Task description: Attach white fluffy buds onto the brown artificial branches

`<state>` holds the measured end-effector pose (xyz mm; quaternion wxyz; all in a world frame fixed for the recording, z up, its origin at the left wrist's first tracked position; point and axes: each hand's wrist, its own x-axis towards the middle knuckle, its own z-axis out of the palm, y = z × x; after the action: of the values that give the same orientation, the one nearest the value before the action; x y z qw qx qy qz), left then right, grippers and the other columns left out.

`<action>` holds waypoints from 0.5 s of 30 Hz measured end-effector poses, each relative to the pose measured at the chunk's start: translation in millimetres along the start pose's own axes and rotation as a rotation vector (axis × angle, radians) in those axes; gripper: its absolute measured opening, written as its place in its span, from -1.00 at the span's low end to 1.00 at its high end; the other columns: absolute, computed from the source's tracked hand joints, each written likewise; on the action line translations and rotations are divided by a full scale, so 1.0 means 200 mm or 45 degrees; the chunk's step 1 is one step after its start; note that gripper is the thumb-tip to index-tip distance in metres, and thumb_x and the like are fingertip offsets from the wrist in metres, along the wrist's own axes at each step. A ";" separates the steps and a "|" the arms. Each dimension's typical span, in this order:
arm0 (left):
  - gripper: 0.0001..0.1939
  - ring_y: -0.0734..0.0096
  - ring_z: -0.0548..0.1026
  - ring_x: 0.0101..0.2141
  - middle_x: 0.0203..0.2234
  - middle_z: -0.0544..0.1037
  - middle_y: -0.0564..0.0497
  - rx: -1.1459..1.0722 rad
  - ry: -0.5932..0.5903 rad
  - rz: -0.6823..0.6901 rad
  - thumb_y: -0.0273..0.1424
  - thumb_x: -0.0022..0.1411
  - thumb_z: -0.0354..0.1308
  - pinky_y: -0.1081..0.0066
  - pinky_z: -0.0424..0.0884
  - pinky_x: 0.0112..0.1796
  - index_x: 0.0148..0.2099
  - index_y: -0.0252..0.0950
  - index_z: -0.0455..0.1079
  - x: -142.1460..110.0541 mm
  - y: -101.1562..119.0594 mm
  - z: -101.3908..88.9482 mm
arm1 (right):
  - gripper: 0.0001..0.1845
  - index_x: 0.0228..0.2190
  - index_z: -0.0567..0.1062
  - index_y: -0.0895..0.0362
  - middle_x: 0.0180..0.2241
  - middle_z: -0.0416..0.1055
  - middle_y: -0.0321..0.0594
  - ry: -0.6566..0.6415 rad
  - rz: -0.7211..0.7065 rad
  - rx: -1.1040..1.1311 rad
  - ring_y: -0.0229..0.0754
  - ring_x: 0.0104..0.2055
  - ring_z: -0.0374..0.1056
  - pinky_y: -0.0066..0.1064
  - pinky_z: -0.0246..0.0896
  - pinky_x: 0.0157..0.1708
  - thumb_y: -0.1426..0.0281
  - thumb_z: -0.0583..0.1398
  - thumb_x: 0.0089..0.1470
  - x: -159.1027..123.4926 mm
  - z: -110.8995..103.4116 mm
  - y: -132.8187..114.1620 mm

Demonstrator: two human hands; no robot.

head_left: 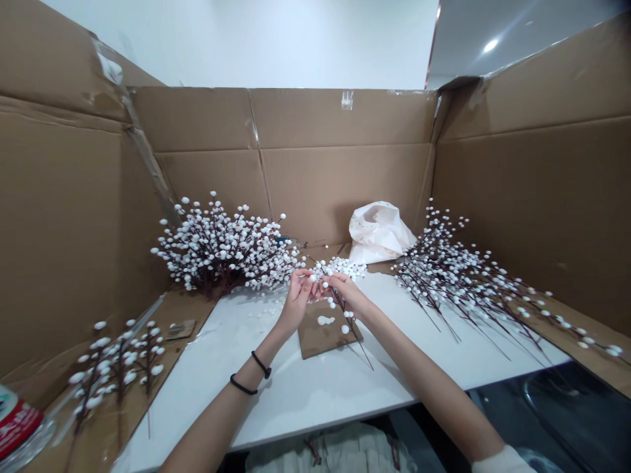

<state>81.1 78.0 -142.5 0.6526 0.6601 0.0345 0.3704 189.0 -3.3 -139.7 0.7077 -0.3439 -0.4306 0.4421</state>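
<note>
Both hands meet over the middle of the white board, close to a dark stem with white berries (pixel 349 314). My right hand (pixel 345 291) pinches this berry stem, whose bare end slants down to the right. The fingers of my left hand (pixel 299 293) are closed at the stem's upper part, beside a white berry; what exactly they pinch is too small to make out. Beneath the hands lies a brown cardboard square (pixel 315 335) with a white glue-like patch (pixel 325 320) on it. A heap of loose white berries (pixel 345 266) is just behind the hands.
A dense bunch of berry stems (pixel 221 246) stands at back left, and another pile (pixel 453 282) lies right. A white plastic bag (pixel 379 233) sits behind. Three short berry sprigs (pixel 121 361) and a red-labelled container (pixel 17 424) are at left. Cardboard walls (pixel 345 177) enclose the white board (pixel 276 407).
</note>
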 end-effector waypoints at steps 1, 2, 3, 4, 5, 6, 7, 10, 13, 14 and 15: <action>-0.66 0.59 0.28 -0.55 -0.61 0.24 0.18 -0.003 0.001 -0.005 -0.10 0.13 0.06 0.54 0.23 -0.47 -0.20 -0.21 0.11 0.00 0.00 0.00 | -0.80 -0.59 0.45 0.16 -0.59 0.33 -0.27 -0.005 0.001 -0.005 -0.25 -0.49 0.29 -0.40 0.22 -0.39 0.27 0.23 -0.12 0.00 0.00 0.00; -0.65 0.59 0.28 -0.55 -0.61 0.24 0.18 -0.006 0.004 -0.010 -0.09 0.12 0.07 0.54 0.23 -0.47 -0.20 -0.21 0.11 0.00 0.00 0.00 | -0.80 -0.59 0.44 0.16 -0.59 0.33 -0.27 -0.009 0.002 -0.009 -0.25 -0.48 0.30 -0.40 0.22 -0.39 0.27 0.23 -0.11 0.00 0.00 0.00; -0.64 0.59 0.28 -0.55 -0.61 0.24 0.18 -0.012 0.006 -0.014 -0.08 0.12 0.08 0.54 0.23 -0.46 -0.21 -0.21 0.11 0.00 0.00 0.00 | -0.79 -0.59 0.44 0.15 -0.59 0.33 -0.27 -0.009 0.003 -0.011 -0.24 -0.47 0.30 -0.40 0.23 -0.38 0.27 0.23 -0.11 0.00 0.00 0.00; -0.63 0.59 0.28 -0.54 -0.61 0.24 0.18 -0.016 0.007 -0.016 -0.07 0.11 0.08 0.53 0.23 -0.46 -0.21 -0.21 0.11 0.00 0.00 0.00 | -0.79 -0.59 0.44 0.16 -0.59 0.33 -0.27 -0.007 0.004 -0.012 -0.25 -0.47 0.30 -0.40 0.23 -0.39 0.27 0.23 -0.10 0.00 0.00 0.00; -0.63 0.59 0.28 -0.55 -0.61 0.24 0.19 -0.019 0.007 -0.017 -0.07 0.11 0.08 0.53 0.23 -0.46 -0.21 -0.21 0.11 0.00 0.00 0.00 | -0.79 -0.60 0.44 0.16 -0.59 0.33 -0.27 0.000 0.006 -0.013 -0.25 -0.48 0.29 -0.40 0.23 -0.39 0.27 0.23 -0.11 0.00 0.00 0.00; -0.63 0.59 0.28 -0.55 -0.61 0.25 0.18 -0.019 0.005 -0.019 -0.07 0.11 0.08 0.53 0.22 -0.46 -0.21 -0.21 0.11 0.00 0.00 0.00 | -0.79 -0.60 0.43 0.16 -0.59 0.33 -0.27 0.012 0.011 -0.016 -0.26 -0.50 0.29 -0.40 0.23 -0.40 0.27 0.23 -0.11 0.00 0.00 0.00; -0.63 0.59 0.28 -0.55 -0.61 0.25 0.18 -0.016 0.003 -0.019 -0.08 0.11 0.08 0.53 0.22 -0.46 -0.21 -0.21 0.11 0.00 0.00 0.00 | -0.79 -0.60 0.44 0.16 -0.59 0.33 -0.27 0.024 0.015 -0.018 -0.26 -0.50 0.28 -0.40 0.23 -0.41 0.27 0.23 -0.11 0.01 0.00 0.00; -0.65 0.59 0.28 -0.55 -0.61 0.26 0.18 -0.004 0.003 -0.014 -0.09 0.12 0.07 0.54 0.21 -0.47 -0.21 -0.21 0.11 0.00 0.00 0.01 | -0.79 -0.59 0.44 0.16 -0.59 0.33 -0.28 0.032 0.005 -0.019 -0.27 -0.51 0.27 -0.41 0.22 -0.41 0.27 0.23 -0.12 0.01 0.00 0.01; -0.65 0.59 0.27 -0.55 -0.60 0.26 0.18 -0.002 0.013 -0.009 -0.10 0.12 0.08 0.53 0.22 -0.46 -0.21 -0.21 0.11 0.00 0.00 0.01 | -0.80 -0.59 0.44 0.16 -0.59 0.33 -0.29 0.012 -0.015 -0.035 -0.29 -0.52 0.27 -0.41 0.22 -0.40 0.28 0.23 -0.11 0.01 0.00 0.01; -0.65 0.59 0.27 -0.55 -0.60 0.26 0.18 -0.002 0.015 -0.010 -0.10 0.11 0.08 0.53 0.23 -0.46 -0.21 -0.21 0.11 0.00 0.00 0.01 | -0.80 -0.59 0.44 0.16 -0.59 0.34 -0.29 0.006 -0.019 -0.045 -0.29 -0.52 0.27 -0.42 0.22 -0.40 0.28 0.23 -0.11 0.02 0.00 0.01; -0.65 0.59 0.27 -0.55 -0.60 0.25 0.18 -0.003 0.017 -0.011 -0.09 0.11 0.08 0.53 0.24 -0.45 -0.21 -0.21 0.11 -0.01 0.00 0.01 | -0.80 -0.59 0.44 0.16 -0.59 0.34 -0.29 0.004 -0.022 -0.055 -0.30 -0.52 0.26 -0.42 0.22 -0.40 0.29 0.23 -0.11 0.02 0.00 0.01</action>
<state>81.7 75.4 -142.6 0.6548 0.6565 0.0413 0.3721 189.8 0.0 -140.7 0.7047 -0.3560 -0.4417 0.4261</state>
